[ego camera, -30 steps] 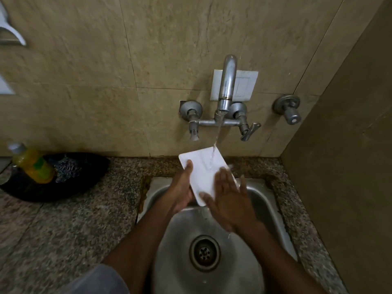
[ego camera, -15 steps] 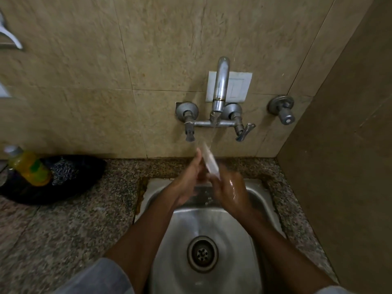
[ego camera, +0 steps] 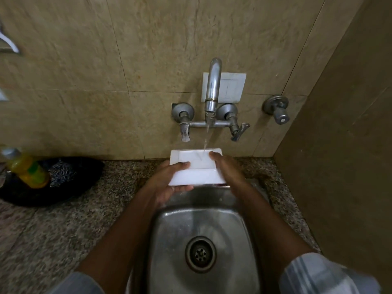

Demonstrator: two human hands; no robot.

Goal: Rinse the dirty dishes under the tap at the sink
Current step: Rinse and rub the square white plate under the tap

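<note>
A white rectangular dish [ego camera: 196, 168] with a raised rim is held face up over the back of the steel sink [ego camera: 203, 225]. My left hand [ego camera: 170, 180] grips its left edge, thumb on top. On the right edge sits my right hand [ego camera: 228, 170], fingers curled over the rim. Water runs from the chrome tap [ego camera: 213, 85] in a thin stream onto the dish's far right part. The sink's drain [ego camera: 200, 254] is bare.
A black bowl [ego camera: 70, 187] with a steel scrubber [ego camera: 60, 171] and a yellow soap bottle [ego camera: 27, 168] sits on the granite counter [ego camera: 63, 230] at left. Two tap handles [ego camera: 238, 129] and a separate valve [ego camera: 277, 109] stick out from the tiled wall. A side wall stands close on the right.
The dish was flat under the stream, then turned on edge between my hands. Now it lies face up and level, with a hand on each side.
</note>
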